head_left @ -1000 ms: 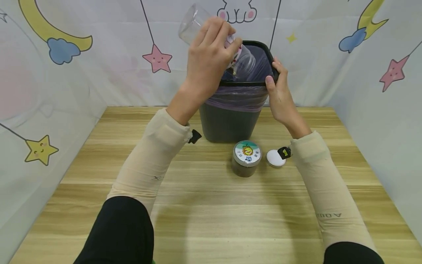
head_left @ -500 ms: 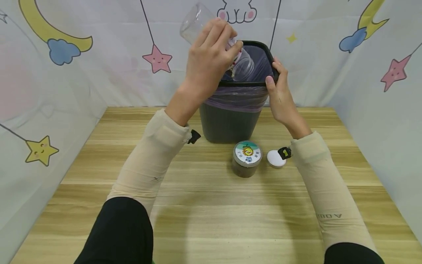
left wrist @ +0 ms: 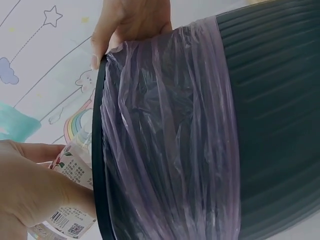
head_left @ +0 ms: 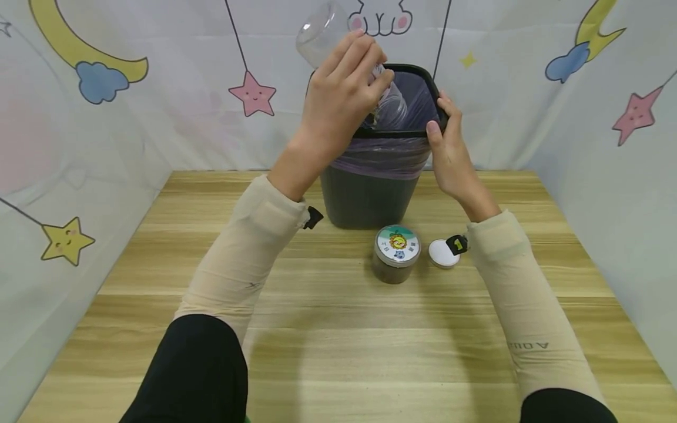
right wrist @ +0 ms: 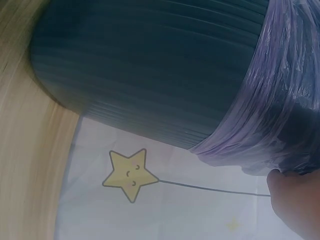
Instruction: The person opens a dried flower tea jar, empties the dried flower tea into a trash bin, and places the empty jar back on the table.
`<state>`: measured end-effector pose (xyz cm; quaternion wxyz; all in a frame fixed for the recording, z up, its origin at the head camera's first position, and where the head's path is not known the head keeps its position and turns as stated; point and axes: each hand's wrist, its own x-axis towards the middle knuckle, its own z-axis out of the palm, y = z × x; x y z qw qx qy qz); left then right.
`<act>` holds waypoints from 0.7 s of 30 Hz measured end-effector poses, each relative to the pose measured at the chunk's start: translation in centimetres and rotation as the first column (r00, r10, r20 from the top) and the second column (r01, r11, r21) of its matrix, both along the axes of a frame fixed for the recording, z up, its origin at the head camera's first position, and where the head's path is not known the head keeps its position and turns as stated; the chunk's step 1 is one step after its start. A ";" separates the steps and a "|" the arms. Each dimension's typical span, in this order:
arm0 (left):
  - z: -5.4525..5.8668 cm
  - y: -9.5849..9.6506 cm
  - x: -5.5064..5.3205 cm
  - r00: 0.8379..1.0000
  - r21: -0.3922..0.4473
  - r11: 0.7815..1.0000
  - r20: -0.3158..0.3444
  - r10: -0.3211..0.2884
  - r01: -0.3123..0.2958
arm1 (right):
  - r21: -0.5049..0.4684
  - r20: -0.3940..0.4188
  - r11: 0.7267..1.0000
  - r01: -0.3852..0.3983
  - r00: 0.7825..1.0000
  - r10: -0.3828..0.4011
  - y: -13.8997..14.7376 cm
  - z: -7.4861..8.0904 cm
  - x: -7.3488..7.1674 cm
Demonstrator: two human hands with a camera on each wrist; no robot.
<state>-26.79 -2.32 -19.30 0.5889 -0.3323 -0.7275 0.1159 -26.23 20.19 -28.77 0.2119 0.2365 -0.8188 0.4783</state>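
Observation:
My left hand (head_left: 344,97) grips a clear plastic jar (head_left: 322,35), tilted mouth-down into the top of a dark grey trash bin (head_left: 370,197). In the left wrist view the jar's printed label (left wrist: 72,172) with a barcode shows beyond the bin's rim. Some dark stuff near the jar's mouth is too small to tell. My right hand (head_left: 452,150) holds the bin's black rim at its right side, thumb in front. A purple bin liner (left wrist: 165,130) is folded over the rim. In the right wrist view only part of the right hand (right wrist: 297,202) appears.
On the wooden table (head_left: 338,346), a round tub (head_left: 392,273) with a sunflower-printed lid stands before the bin. Right of it lies a white round lid (head_left: 443,254), partly behind the right wrist's black strap piece. A cartoon-printed curtain (head_left: 206,138) hangs behind.
The jar has tipped steeper, its base shifting slightly right and up and its mouth sitting a little deeper in the bin. My right hand and the bin stay put.

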 end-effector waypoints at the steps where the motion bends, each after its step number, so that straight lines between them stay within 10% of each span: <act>1: 0.0 0.0 -0.1 1.000 0.006 1.000 -0.008 -0.005 0.005 | 0.000 -0.002 1.000 0.000 1.000 0.000 0.0 0.0 0.0; 21: 0.5 0.0 0.2 1.000 -0.048 0.999 -0.016 0.011 -0.011 | 0.006 -0.003 1.000 0.005 1.000 -0.005 0.0 0.1 0.1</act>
